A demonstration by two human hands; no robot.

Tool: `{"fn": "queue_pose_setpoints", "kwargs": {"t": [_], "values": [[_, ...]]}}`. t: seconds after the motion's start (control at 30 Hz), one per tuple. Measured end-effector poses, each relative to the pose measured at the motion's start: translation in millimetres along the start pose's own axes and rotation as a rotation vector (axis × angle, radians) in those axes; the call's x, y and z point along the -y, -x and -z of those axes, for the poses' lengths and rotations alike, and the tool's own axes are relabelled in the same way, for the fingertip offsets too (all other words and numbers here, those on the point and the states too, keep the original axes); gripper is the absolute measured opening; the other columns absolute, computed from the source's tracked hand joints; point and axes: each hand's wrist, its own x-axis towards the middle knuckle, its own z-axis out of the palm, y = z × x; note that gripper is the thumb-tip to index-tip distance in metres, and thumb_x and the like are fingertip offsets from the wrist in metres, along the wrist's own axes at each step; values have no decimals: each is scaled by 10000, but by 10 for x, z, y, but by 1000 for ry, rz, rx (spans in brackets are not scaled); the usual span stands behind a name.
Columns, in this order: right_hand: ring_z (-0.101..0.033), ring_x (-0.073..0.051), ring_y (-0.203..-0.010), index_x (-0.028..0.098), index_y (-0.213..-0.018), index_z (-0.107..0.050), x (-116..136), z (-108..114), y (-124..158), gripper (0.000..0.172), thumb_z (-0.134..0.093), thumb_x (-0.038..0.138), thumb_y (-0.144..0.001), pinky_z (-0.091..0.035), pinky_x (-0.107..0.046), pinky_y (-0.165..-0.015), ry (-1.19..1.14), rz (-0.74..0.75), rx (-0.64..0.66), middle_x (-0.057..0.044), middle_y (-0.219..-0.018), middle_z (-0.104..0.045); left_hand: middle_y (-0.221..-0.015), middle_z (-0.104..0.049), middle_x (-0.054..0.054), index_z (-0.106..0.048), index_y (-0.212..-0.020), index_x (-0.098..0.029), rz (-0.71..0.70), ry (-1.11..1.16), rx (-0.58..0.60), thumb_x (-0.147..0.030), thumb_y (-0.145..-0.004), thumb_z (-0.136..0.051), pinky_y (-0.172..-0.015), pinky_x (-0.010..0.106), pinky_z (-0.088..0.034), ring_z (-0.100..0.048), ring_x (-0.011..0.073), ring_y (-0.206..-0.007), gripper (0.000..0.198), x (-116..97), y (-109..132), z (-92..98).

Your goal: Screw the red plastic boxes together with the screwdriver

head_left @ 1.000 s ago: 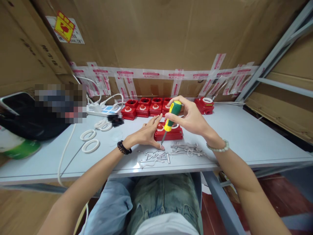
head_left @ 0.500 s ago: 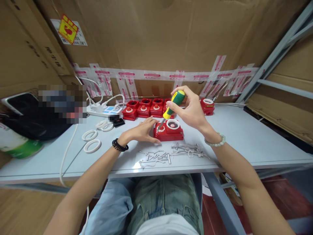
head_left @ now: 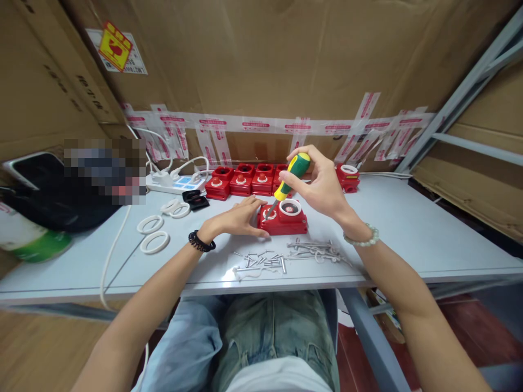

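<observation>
In the middle of the table lies a red box with a white ring round a dark round opening on top. My left hand holds its left end, fingers at the back corner and thumb at the front. My right hand is closed round a yellow and green screwdriver. Its shaft slants down to the left, and the tip is at the box's left part, near a smaller white ring marking. Loose small screws lie in front of the box. To their right is a pile of long metal pins with white strings.
Several similar red boxes stand in a row behind, with another red box at the right. White rings, black parts and a power strip are at left. A white cable crosses the left side.
The screwdriver's tip has shifted slightly right on the box, and its shaft stands a little steeper. My left hand stays at the box's left end.
</observation>
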Motion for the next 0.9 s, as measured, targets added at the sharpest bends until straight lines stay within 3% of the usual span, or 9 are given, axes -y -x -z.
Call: {"fn": "queue_pose_setpoints", "kwargs": {"t": [0.2,0.4,0.63,0.9], "values": [[-541,-144,-749,216,-954,-554,8,2,16,277,-721,344,-774,-505,-300,-676,9,9,-2,4,-825,-555,-1424,-458,134,-435,-1361,-253,58,-81,61,-699,-696,-707,-1132,576,-317,-361,394,-1384,845,-76,-2,28],[-545,-137,-748,207,-949,-550,16,-7,21,262,-714,315,-776,-504,-301,-701,-9,12,10,8,-829,-552,-1453,-429,156,-431,-1364,-227,82,-80,78,-683,-693,-717,-1144,581,-290,-307,405,-1416,861,-94,-3,36],[-566,-156,-809,215,-976,-547,-8,-45,27,263,-698,331,-795,-511,-305,-717,-1,20,28,-12,-898,-579,-1430,-444,138,-436,-1361,-243,74,-85,74,-697,-689,-707,-1130,569,-308,-372,393,-1364,855,-72,-9,23],[-548,-132,-727,207,-970,-549,-33,-97,47,236,-684,296,-798,-505,-311,-721,-3,34,33,19,-811,-556,-1315,-529,118,-490,-1323,-236,18,-70,35,-679,-699,-706,-1051,517,-383,-470,358,-1242,795,-54,-10,20]]}}
